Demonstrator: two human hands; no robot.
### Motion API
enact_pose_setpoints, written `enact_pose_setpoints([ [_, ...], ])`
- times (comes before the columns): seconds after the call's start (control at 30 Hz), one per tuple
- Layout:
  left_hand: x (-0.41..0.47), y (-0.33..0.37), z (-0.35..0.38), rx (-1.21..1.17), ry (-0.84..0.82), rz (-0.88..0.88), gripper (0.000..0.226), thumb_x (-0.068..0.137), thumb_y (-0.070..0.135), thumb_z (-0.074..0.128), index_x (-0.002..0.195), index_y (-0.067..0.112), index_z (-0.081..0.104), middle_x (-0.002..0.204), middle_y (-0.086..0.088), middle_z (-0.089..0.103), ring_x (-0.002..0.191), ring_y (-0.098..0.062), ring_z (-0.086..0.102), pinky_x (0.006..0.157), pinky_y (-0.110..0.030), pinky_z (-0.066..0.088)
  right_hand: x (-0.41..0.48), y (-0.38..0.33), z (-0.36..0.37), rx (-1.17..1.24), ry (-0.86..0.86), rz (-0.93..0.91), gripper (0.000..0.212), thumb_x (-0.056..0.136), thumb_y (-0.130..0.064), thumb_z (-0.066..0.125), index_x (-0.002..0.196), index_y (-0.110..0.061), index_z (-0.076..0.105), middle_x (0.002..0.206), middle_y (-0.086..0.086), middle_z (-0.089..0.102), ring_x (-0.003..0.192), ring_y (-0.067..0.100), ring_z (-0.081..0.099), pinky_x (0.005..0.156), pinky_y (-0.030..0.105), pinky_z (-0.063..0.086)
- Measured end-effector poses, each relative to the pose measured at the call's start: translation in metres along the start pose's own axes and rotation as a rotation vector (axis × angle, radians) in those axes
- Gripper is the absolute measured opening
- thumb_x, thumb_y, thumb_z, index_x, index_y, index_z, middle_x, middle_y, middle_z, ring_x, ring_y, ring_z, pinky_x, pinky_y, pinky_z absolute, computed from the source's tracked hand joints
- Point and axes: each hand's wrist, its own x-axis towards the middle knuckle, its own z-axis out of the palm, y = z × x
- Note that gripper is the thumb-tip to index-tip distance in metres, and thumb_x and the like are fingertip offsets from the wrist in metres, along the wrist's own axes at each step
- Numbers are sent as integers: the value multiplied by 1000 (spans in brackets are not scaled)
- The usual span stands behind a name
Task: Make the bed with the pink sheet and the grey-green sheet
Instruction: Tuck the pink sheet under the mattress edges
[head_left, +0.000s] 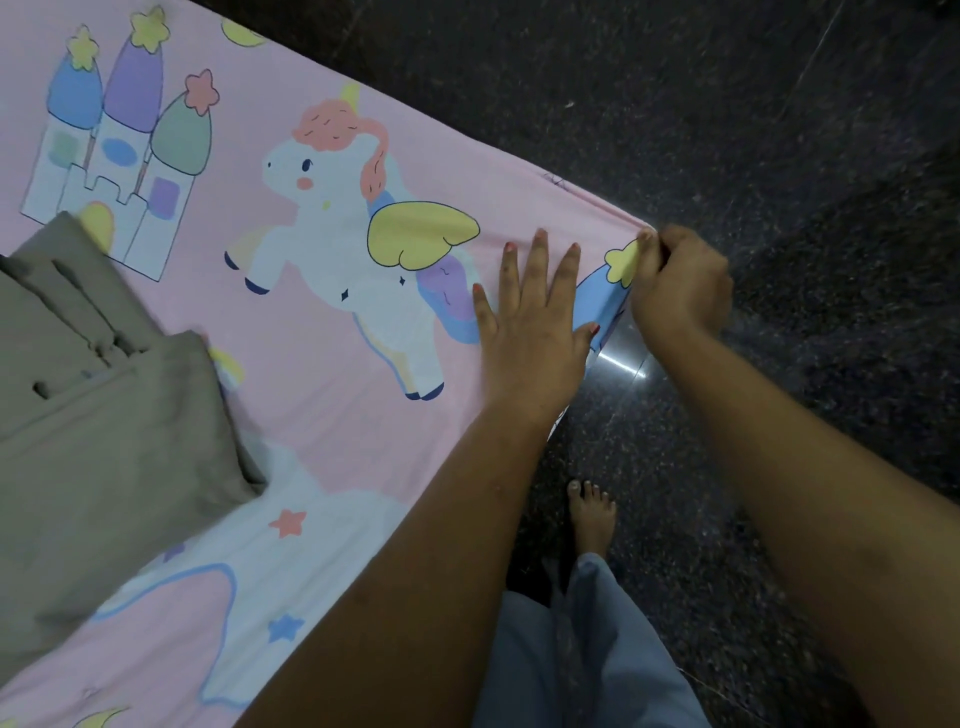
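Currently I am noting the right hand (680, 283) pinching the pink sheet (311, 322) at its corner; the left hand (535, 332) is pressing flat just beside, fingers (537, 260) spread.

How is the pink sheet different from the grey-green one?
The pink sheet lies spread out flat; the grey-green sheet sits bunched in a heap on top of it. The pink sheet has a unicorn, a castle and stars printed on it; the grey-green sheet is plain. The left hand presses flat on the pink sheet and the right hand pinches its corner; nobody touches the grey-green sheet. Both are bedsheets.
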Motion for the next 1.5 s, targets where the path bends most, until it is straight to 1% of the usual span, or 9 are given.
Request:
enact_pose_setpoints([
  [0.37,7,-6,-3,-25,-93,23,69,97,47,41,151,31,1,160,2,-8,147,-24,-9,115,-53,4,7,-12,-3,-284,-70,-169,29,99,-29,44,107,-8,62,112,13,55,96,31,59,69,33,39],
  [0.57,23,2,-2,-1,-107,51,71,96,47,40,152,29,0,160,0,-8,147,-26,-9,116,-50,4,2,-9,4,-57,-172,-337,18,96,-14,42,105,-8,57,107,14,59,86,24,53,68,32,40],
  [0.7,28,6,-4,21,-118,60,73,95,50,40,152,27,0,160,0,-7,147,-26,-9,116,-51,2,-6,3,11,171,-198,-228,32,98,-14,41,126,-11,58,121,12,62,108,25,58,89,30,44],
  [0.83,33,10,-8,-3,-94,59,66,97,41,38,152,28,2,160,3,-3,147,-23,-8,116,-51,2,-19,9,21,508,-444,-54,40,102,-33,37,140,-22,43,124,-5,57,110,9,53,94,25,42],
  [0.93,41,9,-12,4,-117,74,72,94,44,46,151,28,5,160,3,-3,147,-23,-8,116,-51,2,-11,12,35,781,-544,228,42,101,-43,33,138,-26,45,131,-4,56,115,11,53,102,32,41],
  [1.1,50,10,-16,44,-128,101,75,91,48,52,150,28,11,160,3,0,147,-22,-5,115,-53,3,5,10,38,958,-698,614,49,100,-52,23,112,-22,61,96,-2,65,85,13,60,79,32,49],
  [1.2,55,11,-19,49,-107,106,68,92,49,49,148,28,18,159,2,8,147,-22,0,115,-53,5,12,13,44,890,-698,628,41,101,-45,30,96,-20,62,87,0,63,78,16,58,71,32,49],
  [1.37,65,15,-19,64,-52,135,55,93,48,46,141,25,33,153,3,26,147,-20,5,114,-54,8,18,23,46,917,-638,615,25,100,-21,46,114,-5,59,87,6,64,71,18,61,51,23,51],
  [1.5,71,19,-18,98,-63,143,55,93,52,44,139,23,36,152,2,29,146,-20,8,115,-53,8,26,26,57,775,-551,501,21,93,-17,49,100,-3,64,101,18,65,84,29,62,74,41,53],
])
